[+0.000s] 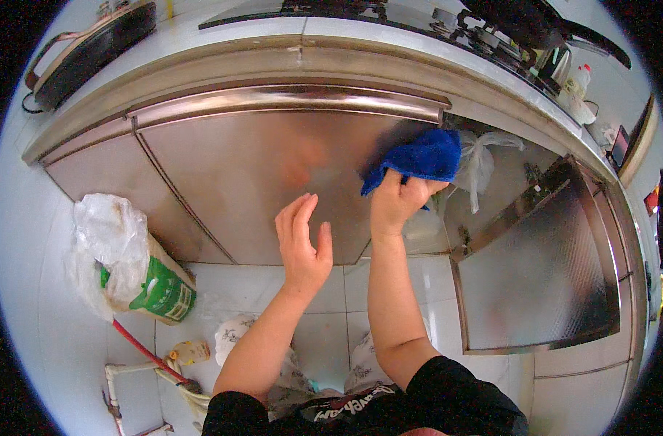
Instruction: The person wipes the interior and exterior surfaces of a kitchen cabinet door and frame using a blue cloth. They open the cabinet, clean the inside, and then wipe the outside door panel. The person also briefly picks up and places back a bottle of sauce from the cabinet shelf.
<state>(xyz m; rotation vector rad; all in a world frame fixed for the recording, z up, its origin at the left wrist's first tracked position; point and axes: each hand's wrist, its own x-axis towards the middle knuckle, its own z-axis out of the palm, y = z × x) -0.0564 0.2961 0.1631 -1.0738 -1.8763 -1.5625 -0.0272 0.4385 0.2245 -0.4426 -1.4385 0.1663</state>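
Note:
A blue cloth (425, 155) is bunched in my right hand (399, 199), up against the right edge of a shiny metal cabinet door (211, 174). The fingers are partly hidden by the cloth. My left hand (304, 234) is raised before the same door, its fingers apart and nothing in it. A faint reflection of the hand shows on the door. Along the top of the door runs a polished metal handle strip (288, 98). To the right, another cabinet door (544, 272) stands open, and a clear plastic bag (476, 163) hangs in the opening.
A gas stove (484, 38) with a black pan (528, 22) sits on the countertop (255, 30). A black electric appliance (97, 60) rests at the counter's left. On the tiled floor stand a plastic-covered green-and-white bag (165, 289), a small yellow bottle (191, 352) and a red-handled tool (149, 349).

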